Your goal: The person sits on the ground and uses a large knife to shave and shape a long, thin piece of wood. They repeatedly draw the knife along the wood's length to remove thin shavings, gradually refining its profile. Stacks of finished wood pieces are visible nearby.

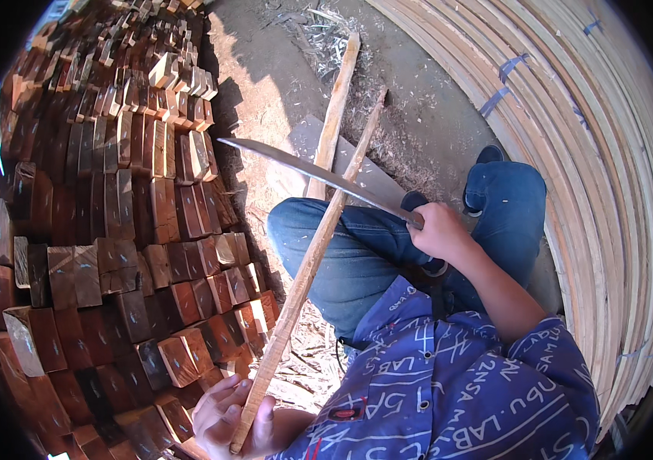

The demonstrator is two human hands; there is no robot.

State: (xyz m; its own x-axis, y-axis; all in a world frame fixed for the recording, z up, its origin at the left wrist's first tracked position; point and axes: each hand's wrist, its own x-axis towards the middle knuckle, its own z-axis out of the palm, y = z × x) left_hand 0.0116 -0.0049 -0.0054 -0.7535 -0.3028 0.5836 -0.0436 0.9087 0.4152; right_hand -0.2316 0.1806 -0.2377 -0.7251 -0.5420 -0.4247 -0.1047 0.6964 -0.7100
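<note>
A long, thin wooden stick (301, 287) slants across my lap, its narrower tip pointing away from me. At its near end my left hand (228, 414) is closed around it, thumb on one side and fingers on the other. My right hand (441, 231) grips a machete (296, 162) by its handle, which the fist mostly hides. The long blade points to the left and crosses over the stick; I cannot tell whether the edge touches the wood. Just beyond, a second, wider wooden strip (336, 115) lies with its near end by my knee.
Stacked sawn timber blocks (81, 268) rise along the left side. On the right, long pale wooden strips (572, 138) lie bundled with blue ties. Wood shavings (334, 42) litter the ground ahead, near a flat grey board (376, 170). My bent legs (342, 261) are under the stick.
</note>
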